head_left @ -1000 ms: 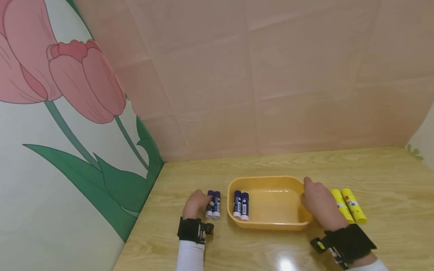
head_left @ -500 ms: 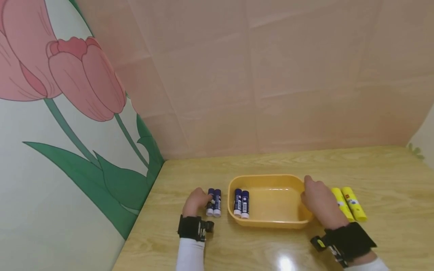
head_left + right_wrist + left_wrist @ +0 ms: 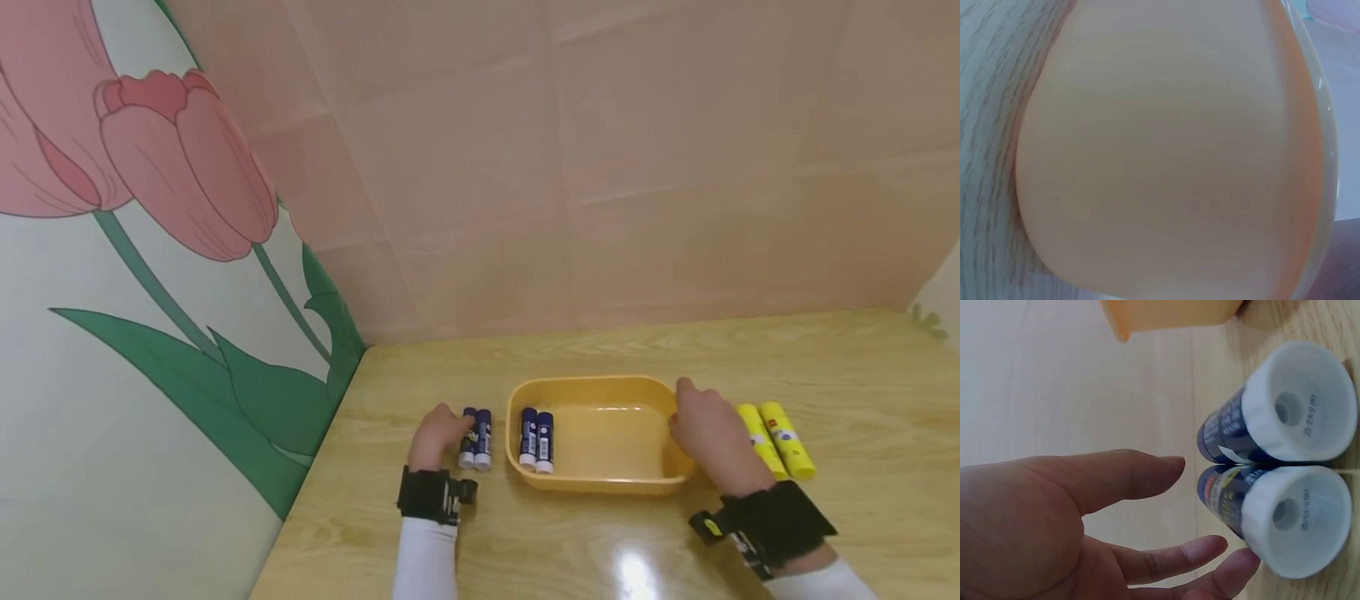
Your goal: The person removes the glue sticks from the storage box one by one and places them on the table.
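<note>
Two dark blue glue sticks with white ends, the left glue stick (image 3: 468, 450) and the right glue stick (image 3: 483, 440), lie side by side on the table. Beside them is my left hand (image 3: 438, 435); in the left wrist view its thumb (image 3: 1141, 475) and fingers (image 3: 1179, 559) are spread apart, with fingertips close to the nearer stick. Whether they touch it I cannot tell. My right hand (image 3: 712, 437) grips the right end of a yellow plastic tray (image 3: 600, 484), whose outer wall (image 3: 1160, 156) fills the right wrist view. Inside the tray, at its left end, lie two more blue glue sticks (image 3: 537, 442).
To the right of my right hand lie two yellow glue sticks (image 3: 787, 439), one partly covered by the hand. A tulip-painted wall (image 3: 187, 167) borders the table (image 3: 585, 542) on the left, and a pinkish-beige covering (image 3: 600, 167) rises behind it.
The head view has tilted a little, so the table things sit slightly higher in it. Both hands keep about the same places by the blue glue sticks and the tray.
</note>
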`<state>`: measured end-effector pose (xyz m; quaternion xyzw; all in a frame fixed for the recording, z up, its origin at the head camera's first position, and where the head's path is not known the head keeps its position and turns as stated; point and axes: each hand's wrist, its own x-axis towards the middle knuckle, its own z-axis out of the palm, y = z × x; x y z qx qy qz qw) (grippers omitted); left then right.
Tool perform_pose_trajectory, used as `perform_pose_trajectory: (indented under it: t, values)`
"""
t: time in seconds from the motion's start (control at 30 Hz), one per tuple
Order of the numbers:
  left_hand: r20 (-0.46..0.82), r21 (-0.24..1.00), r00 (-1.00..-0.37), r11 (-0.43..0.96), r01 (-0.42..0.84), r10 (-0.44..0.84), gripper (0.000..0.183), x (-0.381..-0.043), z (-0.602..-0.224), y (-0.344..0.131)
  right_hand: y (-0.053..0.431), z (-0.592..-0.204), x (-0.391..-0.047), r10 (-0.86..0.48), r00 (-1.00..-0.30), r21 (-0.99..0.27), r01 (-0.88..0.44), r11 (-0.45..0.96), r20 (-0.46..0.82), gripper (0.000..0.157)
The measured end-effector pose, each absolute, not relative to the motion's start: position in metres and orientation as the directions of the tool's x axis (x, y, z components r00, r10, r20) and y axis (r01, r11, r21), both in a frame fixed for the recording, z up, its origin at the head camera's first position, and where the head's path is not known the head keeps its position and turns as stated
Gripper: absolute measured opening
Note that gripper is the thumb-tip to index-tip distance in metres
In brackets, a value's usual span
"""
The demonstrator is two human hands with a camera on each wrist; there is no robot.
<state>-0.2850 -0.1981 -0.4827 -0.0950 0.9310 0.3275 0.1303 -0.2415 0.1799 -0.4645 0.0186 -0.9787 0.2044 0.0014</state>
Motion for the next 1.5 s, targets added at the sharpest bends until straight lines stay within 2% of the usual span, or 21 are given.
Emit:
perform_pose_trajectory:
  t: [0.13, 0.3, 0.4, 0.5, 0.67, 0.87, 1.03, 1.13, 1.3, 1.5]
  values:
    - [-0.279, 0.562, -0.950, 0.778, -0.282, -0.143, 0.048, -0.280, -0.476, -0.194, 0.180, -0.464, -0.240, -0.035, -0.999, -0.411, -0.029, 0.911, -0.007, 0.028]
    - [-0.070, 0.535, -0.989, 0.832, -0.147, -0.130, 0.038, -0.267, -0.452, -0.173, 0.178, -0.466, -0.237, -0.029, -0.999, -0.418, -0.019, 0.908, -0.017, 0.028]
    - [-0.008, 0.530, -0.996, 0.845, -0.076, -0.085, 0.034, -0.257, -0.437, -0.148, 0.178, -0.467, -0.238, -0.026, -1.000, -0.411, -0.023, 0.911, -0.002, 0.027]
    - [-0.017, 0.525, -1.000, 0.851, -0.020, -0.014, 0.037, -0.249, -0.432, -0.123, 0.176, -0.468, -0.239, -0.029, -0.999, -0.408, -0.033, 0.912, 0.017, 0.027]
    - [-0.036, 0.504, -0.996, 0.862, 0.053, 0.082, 0.035, -0.243, -0.445, -0.095, 0.172, -0.468, -0.240, -0.033, -0.999, -0.422, -0.036, 0.906, 0.015, 0.027]
    - [-0.070, 0.404, -0.993, 0.913, 0.058, 0.094, 0.018, -0.244, -0.468, -0.076, 0.169, -0.470, -0.241, -0.038, -0.999, -0.419, -0.040, 0.907, 0.014, 0.027]
    - [-0.059, 0.277, -0.992, 0.957, 0.088, 0.109, 0.022, -0.248, -0.477, -0.067, 0.169, -0.472, -0.243, -0.032, -1.000, -0.415, -0.029, 0.909, 0.001, 0.028]
    - [-0.033, 0.293, -0.995, 0.952, 0.084, 0.098, 0.018, -0.250, -0.478, -0.065, 0.169, -0.473, -0.243, -0.025, -1.000, -0.414, -0.016, 0.910, -0.014, 0.029]
    - [0.048, 0.300, -0.996, 0.950, 0.091, 0.080, 0.023, -0.256, -0.484, -0.060, 0.171, -0.471, -0.242, -0.021, -1.000, -0.406, -0.021, 0.914, 0.005, 0.027]
    - [0.055, 0.158, -0.994, 0.982, 0.103, 0.095, 0.016, -0.257, -0.488, -0.052, 0.171, -0.470, -0.242, -0.019, -1.000, -0.408, -0.021, 0.913, 0.009, 0.029]
